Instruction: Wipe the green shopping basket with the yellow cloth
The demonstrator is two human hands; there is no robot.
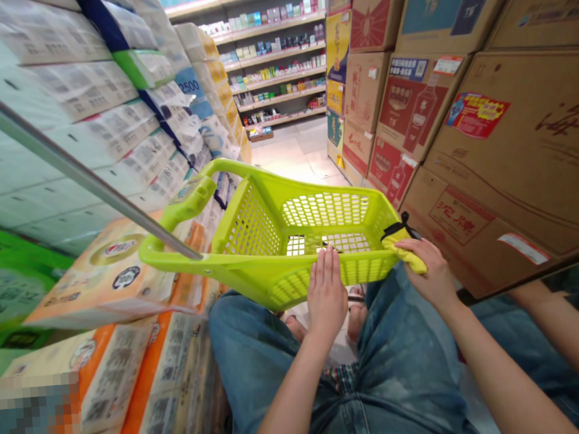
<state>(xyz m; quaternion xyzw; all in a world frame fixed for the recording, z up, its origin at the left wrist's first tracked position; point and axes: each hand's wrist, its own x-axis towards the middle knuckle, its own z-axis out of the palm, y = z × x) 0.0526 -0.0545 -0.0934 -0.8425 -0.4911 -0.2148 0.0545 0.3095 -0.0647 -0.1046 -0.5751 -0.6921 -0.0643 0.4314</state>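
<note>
A lime-green plastic shopping basket (268, 262) with a long metal pull rod (91, 179) stands in front of my knees. Its grid floor and walls show, with a small dark thing inside partly hidden by my fingers. Against the near side of the basket lies my left hand (328, 297), fingers stretched out and touching the rim. My right hand (431, 272) grips a yellow cloth (413, 259) with black edging, pressed on the basket's right-hand corner. Some of the cloth is covered by my fingers.
Packs of tissue paper (94, 95) are piled on the left, down to orange-and-white packs (127, 390) beside my leg. Cardboard cartons (530, 158) form a wall on the right, above a reflecting surface (568, 315). Shelves (278, 74) of small goods stand beyond the tiled floor (304, 152).
</note>
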